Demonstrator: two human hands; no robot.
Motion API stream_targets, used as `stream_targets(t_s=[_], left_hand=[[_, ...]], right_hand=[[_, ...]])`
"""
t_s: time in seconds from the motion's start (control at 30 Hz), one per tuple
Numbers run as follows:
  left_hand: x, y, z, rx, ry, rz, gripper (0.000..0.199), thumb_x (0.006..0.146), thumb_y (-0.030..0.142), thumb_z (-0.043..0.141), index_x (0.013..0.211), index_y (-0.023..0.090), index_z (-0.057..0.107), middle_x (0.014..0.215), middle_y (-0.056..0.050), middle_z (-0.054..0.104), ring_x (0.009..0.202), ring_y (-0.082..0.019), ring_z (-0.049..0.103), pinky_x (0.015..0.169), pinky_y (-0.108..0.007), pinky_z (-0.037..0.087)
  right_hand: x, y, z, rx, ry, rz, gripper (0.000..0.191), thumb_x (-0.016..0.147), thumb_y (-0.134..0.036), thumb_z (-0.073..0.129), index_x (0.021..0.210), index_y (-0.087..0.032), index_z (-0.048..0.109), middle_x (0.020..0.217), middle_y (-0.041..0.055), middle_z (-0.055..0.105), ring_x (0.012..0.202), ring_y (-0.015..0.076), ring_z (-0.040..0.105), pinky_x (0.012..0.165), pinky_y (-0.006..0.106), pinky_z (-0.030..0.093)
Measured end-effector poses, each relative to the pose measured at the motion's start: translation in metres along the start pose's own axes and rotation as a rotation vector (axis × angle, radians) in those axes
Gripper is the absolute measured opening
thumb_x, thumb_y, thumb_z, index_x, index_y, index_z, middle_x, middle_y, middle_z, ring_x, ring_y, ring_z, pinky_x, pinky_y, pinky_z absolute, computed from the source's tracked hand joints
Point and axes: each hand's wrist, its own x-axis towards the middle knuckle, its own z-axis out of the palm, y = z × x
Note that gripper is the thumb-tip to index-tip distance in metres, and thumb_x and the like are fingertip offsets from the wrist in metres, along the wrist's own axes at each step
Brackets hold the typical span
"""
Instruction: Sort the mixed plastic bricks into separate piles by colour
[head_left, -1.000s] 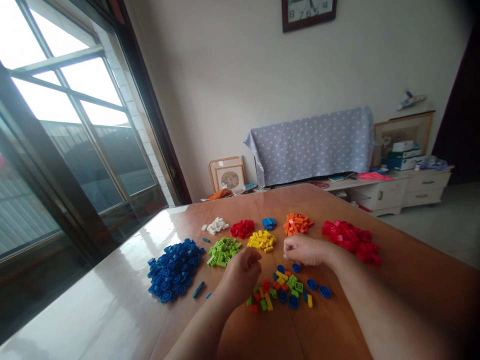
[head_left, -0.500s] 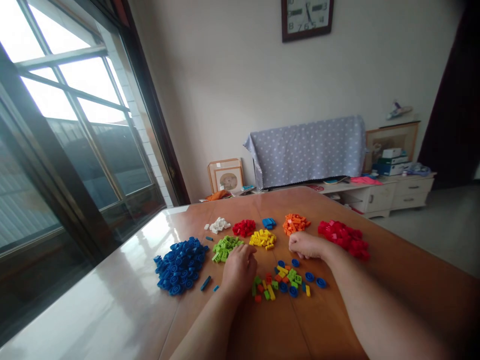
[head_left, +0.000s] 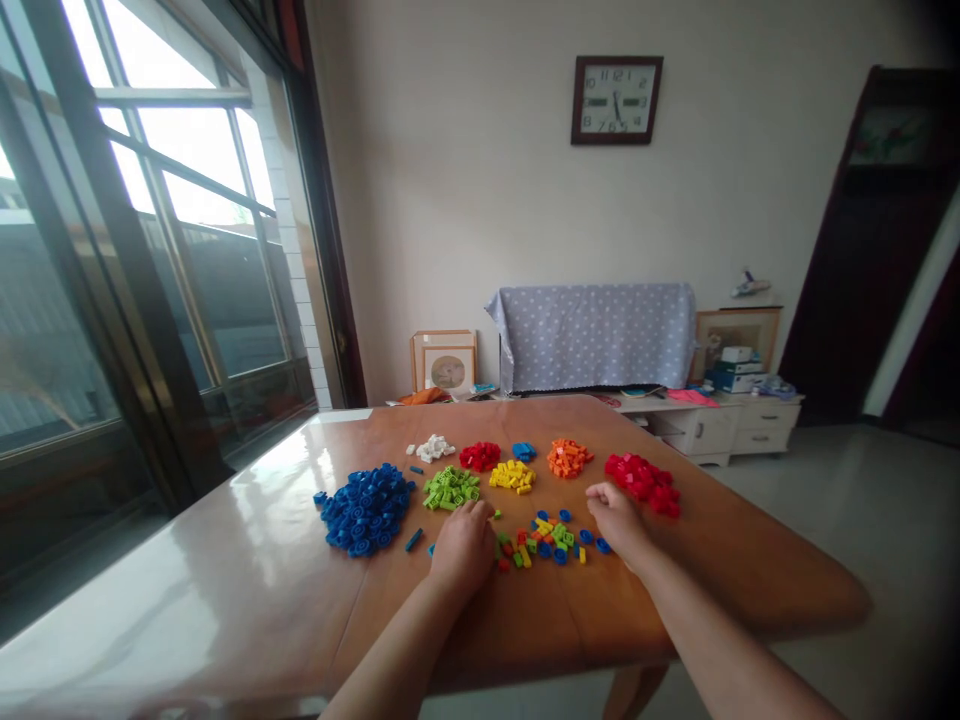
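Near the green brick pile [head_left: 451, 487], my left hand [head_left: 466, 543] rests low over the table with its fingers curled; what they hold, if anything, is hidden. My right hand [head_left: 616, 515] is closed just left of the larger red pile [head_left: 643, 480], its fingertips pinched on something too small to name. Between my hands lies a mixed group of loose bricks [head_left: 547, 535] in blue, green, yellow, orange and red. A yellow pile [head_left: 512, 477] sits behind that group, and an orange pile [head_left: 570, 457] is beyond my right hand.
A big blue pile [head_left: 365, 510] stands at the left of the wooden table [head_left: 420, 630]. White bricks [head_left: 433, 448], a smaller red pile [head_left: 480, 456] and a small blue pile [head_left: 524, 452] line the back. A cloth-covered object [head_left: 596, 335] stands beyond the table.
The view has tilted up and levelled, showing the whole clock and a table leg. My right hand has moved right relative to the orange pile, nearer the large red one.
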Motion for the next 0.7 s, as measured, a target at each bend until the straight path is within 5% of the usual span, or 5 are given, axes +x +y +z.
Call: stream_targets(t_s=[0.27, 0.53, 0.7], left_hand=[[-0.056, 0.004, -0.020, -0.029, 0.013, -0.112, 0.024, 0.088, 0.014, 0.046, 0.103, 0.019, 0.064, 0.109, -0.010, 0.065, 0.104, -0.022, 0.058, 0.089, -0.030, 0.041], [-0.070, 0.011, -0.020, -0.024, 0.075, -0.089, 0.022, 0.086, 0.013, 0.047, 0.098, 0.018, 0.065, 0.104, -0.010, 0.064, 0.101, -0.023, 0.057, 0.088, -0.032, 0.039], [-0.073, 0.011, -0.022, -0.021, 0.074, -0.061, 0.020, 0.086, 0.015, 0.048, 0.097, 0.020, 0.064, 0.101, -0.010, 0.065, 0.097, -0.024, 0.058, 0.083, -0.032, 0.039]], right_hand=[[-0.037, 0.019, -0.013, -0.096, 0.106, -0.014, 0.034, 0.082, -0.037, 0.054, 0.106, -0.018, 0.068, 0.101, 0.0087, 0.068, 0.090, 0.0218, 0.065, 0.083, 0.032, 0.049], [-0.054, 0.017, -0.014, -0.257, -0.008, -0.154, 0.025, 0.076, -0.025, 0.059, 0.096, -0.018, 0.072, 0.097, 0.0090, 0.067, 0.089, 0.0216, 0.064, 0.084, 0.031, 0.047], [-0.058, 0.018, -0.016, -0.173, 0.044, -0.168, 0.027, 0.082, -0.036, 0.056, 0.099, -0.020, 0.069, 0.097, 0.0097, 0.070, 0.090, 0.0249, 0.066, 0.080, 0.033, 0.049]])
